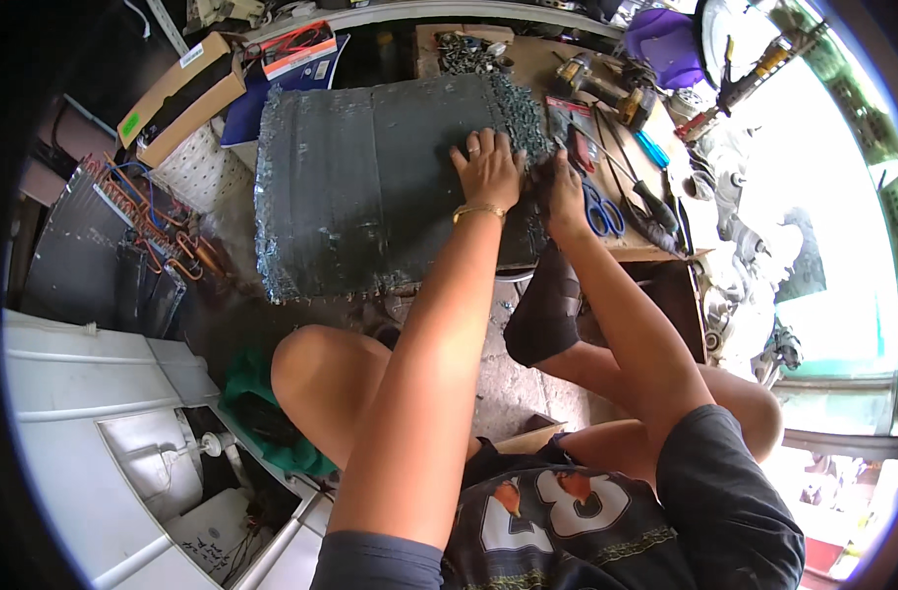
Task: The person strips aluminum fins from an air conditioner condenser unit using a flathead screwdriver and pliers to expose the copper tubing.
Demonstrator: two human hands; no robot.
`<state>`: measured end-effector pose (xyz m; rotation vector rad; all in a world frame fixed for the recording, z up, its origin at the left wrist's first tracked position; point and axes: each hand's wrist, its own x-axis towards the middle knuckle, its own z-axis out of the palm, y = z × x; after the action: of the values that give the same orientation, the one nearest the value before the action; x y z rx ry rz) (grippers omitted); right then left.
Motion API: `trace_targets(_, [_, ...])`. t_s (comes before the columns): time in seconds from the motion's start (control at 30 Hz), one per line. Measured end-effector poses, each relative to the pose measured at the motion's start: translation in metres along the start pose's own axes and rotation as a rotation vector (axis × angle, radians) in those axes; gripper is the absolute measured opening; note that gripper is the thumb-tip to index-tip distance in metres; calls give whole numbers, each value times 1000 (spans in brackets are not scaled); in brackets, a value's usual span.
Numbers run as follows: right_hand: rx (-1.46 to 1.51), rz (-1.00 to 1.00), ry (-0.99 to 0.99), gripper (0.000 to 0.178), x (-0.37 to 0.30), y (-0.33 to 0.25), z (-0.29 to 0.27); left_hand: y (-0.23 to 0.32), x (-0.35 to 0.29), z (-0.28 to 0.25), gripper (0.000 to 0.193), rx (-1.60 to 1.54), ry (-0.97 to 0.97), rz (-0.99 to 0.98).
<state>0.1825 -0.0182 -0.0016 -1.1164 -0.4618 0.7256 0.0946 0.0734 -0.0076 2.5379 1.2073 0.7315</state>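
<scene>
A large dark grey panel [346, 187] with frayed, crumbling edges lies in front of me, reaching over the bench edge. My left hand [490, 172] rests on its right part, palm down with the fingers stretched out. At the ragged right edge, my right hand [567, 199] is closed around something dark, mostly hidden by the fingers. Just right of that hand lies a pair of scissors with blue handles [603, 210]. Beyond the scissors is a screwdriver with a black handle [655, 206].
Power drills [572, 77] and a purple container [663, 47] stand at the back right of the wooden bench [537, 59]. An open cardboard box [188, 93] is at the back left. Copper tubing [159, 231] lies on the left. My dark-covered foot [547, 313] is under the panel's near right corner.
</scene>
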Motion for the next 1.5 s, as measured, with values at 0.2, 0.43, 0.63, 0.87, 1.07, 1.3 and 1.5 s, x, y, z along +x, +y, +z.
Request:
trace_targets(0.2, [-17,60,-51,43,0,-9,1,6,8,8,60,140,68,-70])
trace_targets(0.43, [-63,2,-63,42,-7,-17,12,3,7,6,57,56,126,-75])
trace_targets(0.63, [-148,-149,-158,41,-1,-100,36,7,4,6,51,197,115,-47])
trace_targets(0.87, [-124,-104,-101,41,2,-101,26,7,29,5,48,128,10,-78])
trace_targets(1.07, [-515,-540,-16,43,4,-53,6,-7,71,17,50,133,48,-57])
trace_targets(1.3, [12,-305,-244,54,18,-40,16,-6,97,28,50,95,5,-153])
trace_targets(1.5, [-44,-166,-120,55,17,-67,28,2,95,27,46,105,74,-183])
